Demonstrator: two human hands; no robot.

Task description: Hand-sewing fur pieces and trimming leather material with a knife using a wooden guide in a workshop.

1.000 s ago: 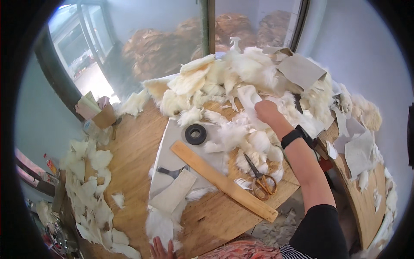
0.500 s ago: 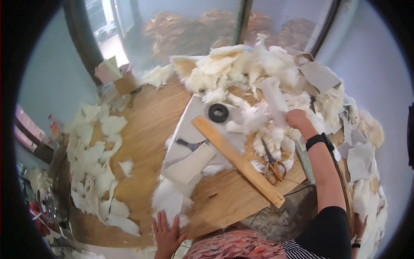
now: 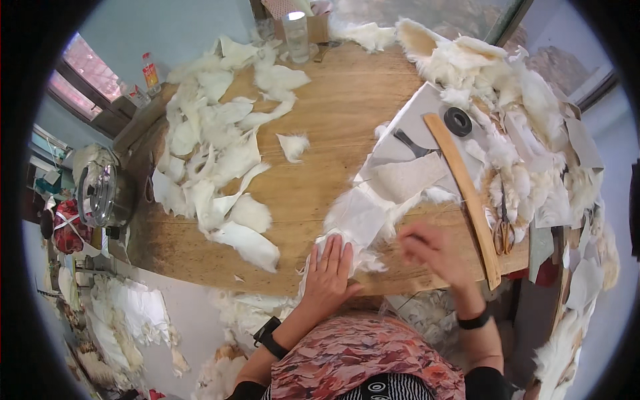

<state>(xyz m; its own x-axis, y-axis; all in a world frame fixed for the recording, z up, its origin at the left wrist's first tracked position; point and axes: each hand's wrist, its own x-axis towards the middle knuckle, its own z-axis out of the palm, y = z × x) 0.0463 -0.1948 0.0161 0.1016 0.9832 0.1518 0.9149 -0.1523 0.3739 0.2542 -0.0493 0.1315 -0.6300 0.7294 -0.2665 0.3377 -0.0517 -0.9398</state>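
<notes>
Left hand (image 3: pixel 328 273) first: I've got it flat, palm down, fingers a little spread, on a white fur piece (image 3: pixel 360 217) at the near edge of the table (image 3: pixel 347 100). My right hand (image 3: pixel 430 250) is just beside it, fingers curled and blurred; whether it pinches anything, I cannot tell. Now this fur: I'd judge it very light, soft and floppy, smooth skin upward, fluff spilling round the sides. It could skid on the wood and tear if yanked, so I'd take the skin edge between thumb and fingertips, never the loose hair. Just beyond lies a pale strip (image 3: pixel 407 178), probably stiffer. To the right, a wooden slat (image 3: pixel 465 193), surely rigid, then scissors (image 3: pixel 505 218), best held by the handles. Farther out, a black ring (image 3: pixel 458 131) and a fur heap (image 3: pixel 467 60).
</notes>
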